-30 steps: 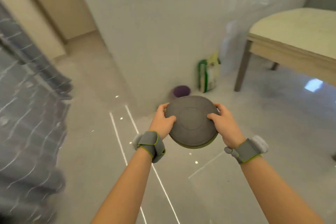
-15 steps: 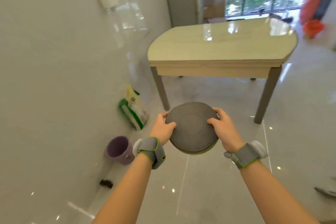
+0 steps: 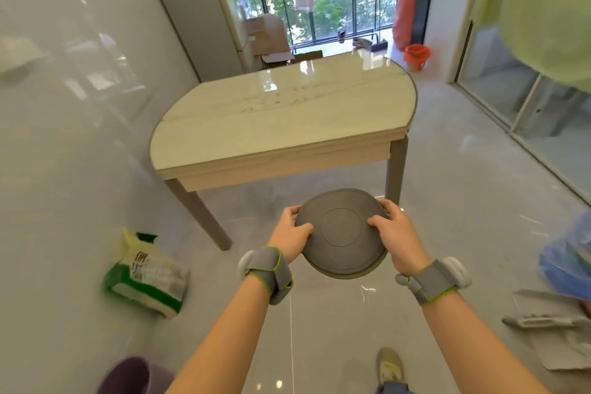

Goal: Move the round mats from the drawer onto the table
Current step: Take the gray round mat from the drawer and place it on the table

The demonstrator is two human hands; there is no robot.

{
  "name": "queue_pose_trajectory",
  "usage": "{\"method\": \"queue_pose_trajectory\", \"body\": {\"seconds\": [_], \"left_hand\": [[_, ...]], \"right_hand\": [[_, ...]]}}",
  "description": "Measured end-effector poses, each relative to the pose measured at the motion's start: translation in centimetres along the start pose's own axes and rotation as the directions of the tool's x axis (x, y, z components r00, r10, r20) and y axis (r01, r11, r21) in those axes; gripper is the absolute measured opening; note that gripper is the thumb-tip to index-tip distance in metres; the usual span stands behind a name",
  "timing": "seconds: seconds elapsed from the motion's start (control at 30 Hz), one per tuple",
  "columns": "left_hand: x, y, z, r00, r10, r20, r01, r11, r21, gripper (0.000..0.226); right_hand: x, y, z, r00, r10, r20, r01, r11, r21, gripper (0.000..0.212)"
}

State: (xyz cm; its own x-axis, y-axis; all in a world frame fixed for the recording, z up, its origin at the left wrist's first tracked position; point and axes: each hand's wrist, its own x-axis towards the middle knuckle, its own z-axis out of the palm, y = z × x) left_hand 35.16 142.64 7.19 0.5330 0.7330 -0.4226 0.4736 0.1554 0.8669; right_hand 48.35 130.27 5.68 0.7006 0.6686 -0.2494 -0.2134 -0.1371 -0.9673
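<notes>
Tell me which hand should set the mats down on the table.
Neither alone. The left hand and right hand each grip an opposite edge of the mats, equally short of the table straight ahead; lower them together.

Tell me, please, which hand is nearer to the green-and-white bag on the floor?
Left. The left hand grips the mats on the side toward the bag; the right hand is beyond them.

arms bare | grey wrist straps [image 3: 270,272], lime-green edging | white pods [image 3: 455,270]

text: none legible | bag [image 3: 145,275]: dark print on white-green side, too blurred to read
</notes>
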Motion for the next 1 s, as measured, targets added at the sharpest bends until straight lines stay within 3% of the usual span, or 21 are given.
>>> {"method": "queue_pose_trajectory", "body": {"seconds": [0.37, 0.53, 0.77, 1.0], "left_hand": [[18.1, 10.9, 4.4, 1.0, 0.005, 0.016, -0.005, 1.0, -0.015, 0.052], [28.8, 14.4, 4.9, 0.997, -0.031, 0.073, 0.031, 0.999, 0.009, 0.052], [34.9, 15.8, 5.4, 0.988, -0.055, 0.141, 0.056, 0.998, -0.008, 0.049], [48.2, 20.4, 6.8, 0.947, -0.111, 0.301, 0.094, 0.993, 0.07, 0.048]], "right_hand": [[20.4, -6.4, -3.2, 0.999, 0.043, -0.021, -0.042, 0.999, 0.005, 0.026], [30.1, -7.1, -2.8, 0.993, 0.07, -0.096, -0.066, 0.997, 0.039, 0.027], [35.5, -7.1, -2.4, 0.985, 0.083, -0.15, -0.088, 0.996, -0.028, 0.036], [46.2, -8.9, -1.9, 0.932, 0.129, -0.338, -0.167, 0.982, -0.087, 0.042]]}}
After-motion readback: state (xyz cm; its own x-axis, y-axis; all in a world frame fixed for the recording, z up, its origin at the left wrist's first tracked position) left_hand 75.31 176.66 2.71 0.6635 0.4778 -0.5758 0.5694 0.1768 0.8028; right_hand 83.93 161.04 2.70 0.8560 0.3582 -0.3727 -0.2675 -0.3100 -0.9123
